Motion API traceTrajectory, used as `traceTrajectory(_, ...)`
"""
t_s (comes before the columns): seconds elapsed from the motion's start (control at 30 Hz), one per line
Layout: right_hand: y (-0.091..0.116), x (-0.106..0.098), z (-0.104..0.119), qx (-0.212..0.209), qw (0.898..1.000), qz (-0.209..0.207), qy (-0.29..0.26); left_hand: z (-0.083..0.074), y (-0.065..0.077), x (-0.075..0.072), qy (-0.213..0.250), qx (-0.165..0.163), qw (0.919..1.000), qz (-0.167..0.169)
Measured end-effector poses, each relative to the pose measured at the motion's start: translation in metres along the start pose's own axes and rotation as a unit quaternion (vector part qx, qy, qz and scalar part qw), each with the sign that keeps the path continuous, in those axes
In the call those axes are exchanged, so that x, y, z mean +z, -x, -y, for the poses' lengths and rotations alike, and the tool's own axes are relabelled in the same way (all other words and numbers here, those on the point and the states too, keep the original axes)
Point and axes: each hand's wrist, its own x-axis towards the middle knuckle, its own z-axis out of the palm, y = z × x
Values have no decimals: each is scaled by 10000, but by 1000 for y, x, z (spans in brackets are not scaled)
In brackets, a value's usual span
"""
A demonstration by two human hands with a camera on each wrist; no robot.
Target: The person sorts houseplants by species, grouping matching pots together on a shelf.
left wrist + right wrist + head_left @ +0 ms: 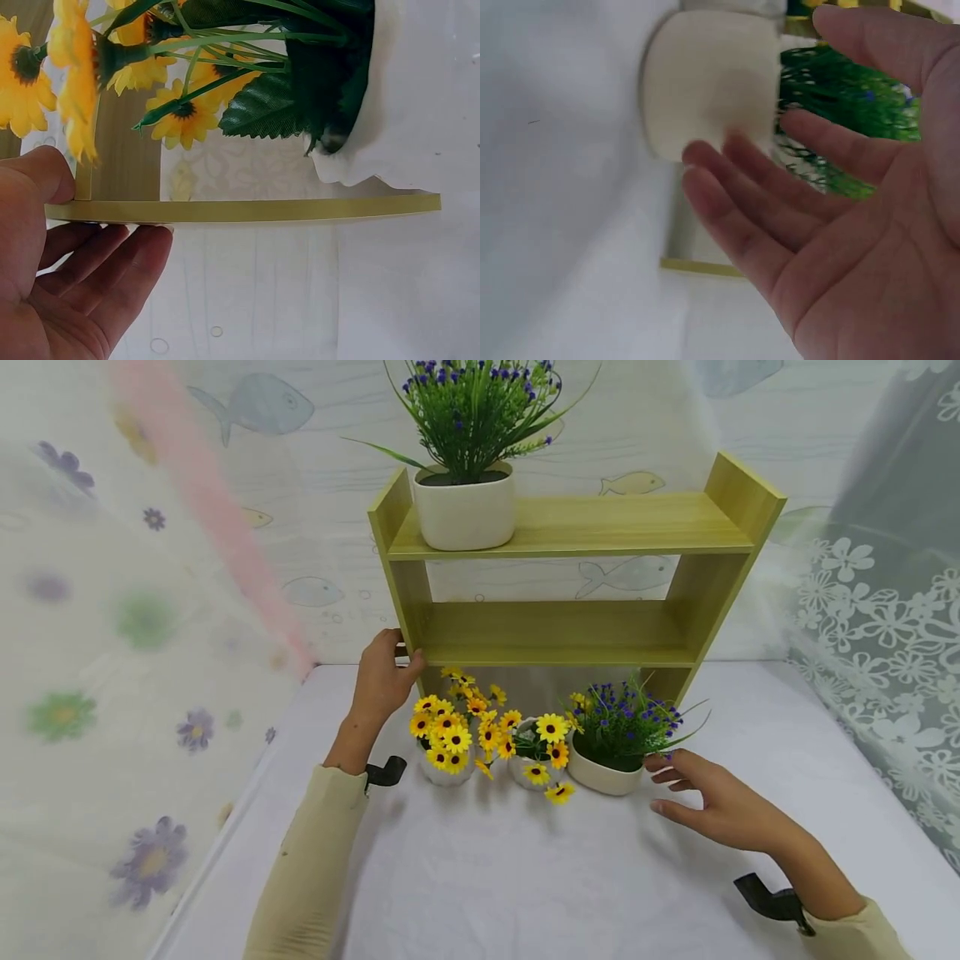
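My left hand (381, 678) holds the left side panel of a wooden shelf unit (555, 633). In the left wrist view, the thumb lies on one face of the panel (262, 211) and the fingers on the other. My right hand (723, 806) is beside a cream oval pot (606, 779) of purple-flowered greenery, with its fingers relaxed and nothing in its grasp. The right wrist view has the fingertips in front of the pot (712, 82); whether they touch it I cannot tell.
Two white pots with yellow daisies (447, 770) (534, 774) stand left of the cream pot, before the shelf's lower opening. A larger purple-flowered plant (467, 514) sits on the top shelf at the left. Printed curtains (300, 527) hang behind the white table (510, 893).
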Motion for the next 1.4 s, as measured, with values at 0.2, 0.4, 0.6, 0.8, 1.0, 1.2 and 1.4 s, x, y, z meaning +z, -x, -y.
traceTrajectory(0.2,-5,12,-18,393,9991,-131,-90,0,1,2,9,-17,10000,-13)
traceTrajectory(0.4,-16,26,-30,530,9974,-422,-247,-1,2,1,8,1,10000,-60)
traceTrajectory(0.6,-27,37,-36,760,9932,-814,-327,0,2,3,5,25,10000,-59)
traceTrajectory(0.8,-34,42,-37,652,9895,-1233,-373,1,2,3,0,22,10000,-97)
traceTrajectory(1.0,-31,40,-35,706,9880,-1318,-389,0,3,3,3,49,10000,-76)
traceTrajectory(1.2,-28,25,-30,829,9874,-1335,-174,-1,3,2,-4,63,10000,-67)
traceTrajectory(1.4,-29,-1,-21,394,9910,-1277,-66,0,2,2,-18,35,10000,-54)
